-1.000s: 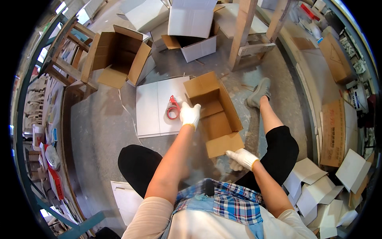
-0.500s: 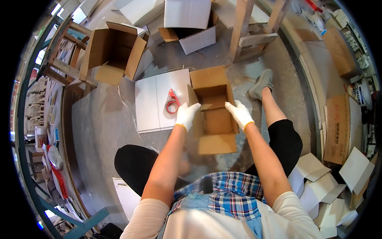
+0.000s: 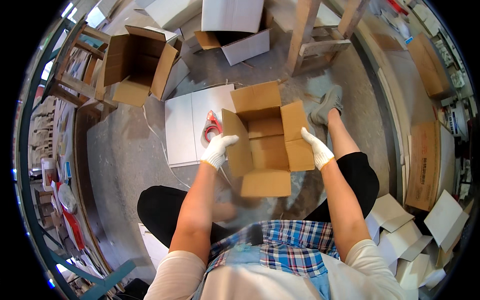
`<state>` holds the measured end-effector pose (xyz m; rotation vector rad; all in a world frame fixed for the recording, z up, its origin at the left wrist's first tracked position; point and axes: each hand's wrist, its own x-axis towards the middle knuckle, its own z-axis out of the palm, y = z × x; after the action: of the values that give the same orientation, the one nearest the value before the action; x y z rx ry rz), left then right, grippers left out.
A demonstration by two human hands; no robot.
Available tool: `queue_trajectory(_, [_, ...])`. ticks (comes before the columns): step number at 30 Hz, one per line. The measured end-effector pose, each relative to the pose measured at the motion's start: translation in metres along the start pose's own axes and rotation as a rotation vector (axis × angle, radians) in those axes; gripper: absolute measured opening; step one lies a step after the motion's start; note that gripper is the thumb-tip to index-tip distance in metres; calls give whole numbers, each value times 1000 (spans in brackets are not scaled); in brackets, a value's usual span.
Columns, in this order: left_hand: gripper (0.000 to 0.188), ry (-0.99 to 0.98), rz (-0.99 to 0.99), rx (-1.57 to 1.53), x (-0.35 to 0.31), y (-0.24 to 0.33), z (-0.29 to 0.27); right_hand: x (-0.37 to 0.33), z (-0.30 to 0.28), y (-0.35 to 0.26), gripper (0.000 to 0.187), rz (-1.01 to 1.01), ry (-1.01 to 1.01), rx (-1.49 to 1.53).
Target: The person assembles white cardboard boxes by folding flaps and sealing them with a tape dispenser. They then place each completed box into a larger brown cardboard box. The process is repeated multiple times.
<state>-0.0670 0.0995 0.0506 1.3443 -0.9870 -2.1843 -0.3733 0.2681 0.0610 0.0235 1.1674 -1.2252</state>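
An empty cardboard box, brown inside, is between my legs with its four flaps spread outward. My left hand, in a white knit glove, is closed on the edge of the left flap, thumb on the brown face. On the other side my gloved right hand grips the outer edge of the right flap; its fingers are partly hidden behind the cardboard. Just past my left hand, a red tape dispenser lies on flat white cardboard sheets.
Another open box stands at the far left beside a wooden stool. White boxes are stacked at the back, next to wooden legs. Folded white cartons pile up at my right. A loose strap curves over the floor.
Both hands have moved apart, swinging the left and right flaps outward from upright. The box has tilted and shifted slightly left.
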Motion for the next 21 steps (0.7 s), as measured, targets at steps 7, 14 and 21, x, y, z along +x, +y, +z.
queue_trajectory(7, [41,-51,-124,-355,22,-37,-30,19,-26,1,56,100,76,134])
queue_trajectory(14, [51,11,-203,-78,57,-72,-41,40,-59,15,69,44,255,-123])
queue_trajectory(21, [81,383,-79,920,59,-75,4,61,-39,40,93,-120,668,-1266])
